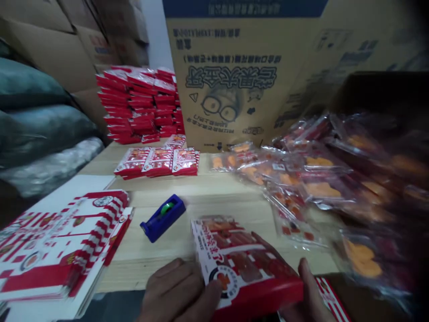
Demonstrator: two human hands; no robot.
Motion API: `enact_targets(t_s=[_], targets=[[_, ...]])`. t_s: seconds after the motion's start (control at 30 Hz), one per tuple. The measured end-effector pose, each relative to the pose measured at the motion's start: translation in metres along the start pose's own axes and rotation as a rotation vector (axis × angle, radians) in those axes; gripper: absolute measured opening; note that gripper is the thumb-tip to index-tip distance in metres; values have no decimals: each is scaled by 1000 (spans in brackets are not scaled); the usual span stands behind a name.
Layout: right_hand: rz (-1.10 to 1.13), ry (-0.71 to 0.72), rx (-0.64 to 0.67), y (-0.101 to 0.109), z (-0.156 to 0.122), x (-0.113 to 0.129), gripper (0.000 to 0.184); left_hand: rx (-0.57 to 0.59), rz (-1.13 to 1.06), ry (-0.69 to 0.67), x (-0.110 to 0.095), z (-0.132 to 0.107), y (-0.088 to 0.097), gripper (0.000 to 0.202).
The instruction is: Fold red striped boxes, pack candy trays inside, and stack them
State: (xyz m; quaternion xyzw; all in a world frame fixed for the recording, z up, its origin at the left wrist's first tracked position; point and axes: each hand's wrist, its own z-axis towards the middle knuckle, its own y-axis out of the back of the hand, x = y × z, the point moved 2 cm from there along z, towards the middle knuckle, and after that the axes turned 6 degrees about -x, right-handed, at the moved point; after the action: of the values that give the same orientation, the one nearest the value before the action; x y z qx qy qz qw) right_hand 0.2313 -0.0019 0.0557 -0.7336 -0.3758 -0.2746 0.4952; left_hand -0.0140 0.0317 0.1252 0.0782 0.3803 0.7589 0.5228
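A red and white snack box (241,264) with a clear window lies tilted at the near edge of the wooden table (174,250). My left hand (177,290) grips its near left corner, fingers curled against the box's side. My right hand (308,290) holds its right end, thumb raised along the edge. A blue tape dispenser (163,218) with a green roll lies on the table just beyond my left hand.
Flat unfolded red and white box blanks (60,241) are stacked at the left. Filled boxes lie in a row (157,162) and in a tall stack (140,105) behind. Clear snack packets (318,179) are heaped at the right. A large printed carton (241,76) stands at the back.
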Motion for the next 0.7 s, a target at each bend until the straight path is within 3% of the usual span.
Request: enact_targets(t_s=[0.13, 0.23, 0.33, 0.47, 0.57, 0.63, 0.7], targets=[[-98, 14, 149, -40, 68, 25, 40, 15, 160, -133, 39, 9, -12, 77], [-129, 137, 184, -77, 136, 37, 39, -33, 266, 62, 79, 8, -7, 66], [-112, 236, 139, -119, 205, 35, 41, -118, 429, 303, 110, -7, 19, 56], [-124, 243, 125, -174, 285, 19, 31, -156, 814, 568, 141, -64, 72, 51], [-167, 268, 68, -204, 334, 9, 26, -65, 1013, 832, 163, -127, 106, 72], [-206, 313, 18, -213, 349, 7, 25, 37, 1012, 1012, 175, -162, 119, 85], [-253, 369, 0, -213, 339, 6, 26, 119, 951, 1114, 178, -180, 122, 87]])
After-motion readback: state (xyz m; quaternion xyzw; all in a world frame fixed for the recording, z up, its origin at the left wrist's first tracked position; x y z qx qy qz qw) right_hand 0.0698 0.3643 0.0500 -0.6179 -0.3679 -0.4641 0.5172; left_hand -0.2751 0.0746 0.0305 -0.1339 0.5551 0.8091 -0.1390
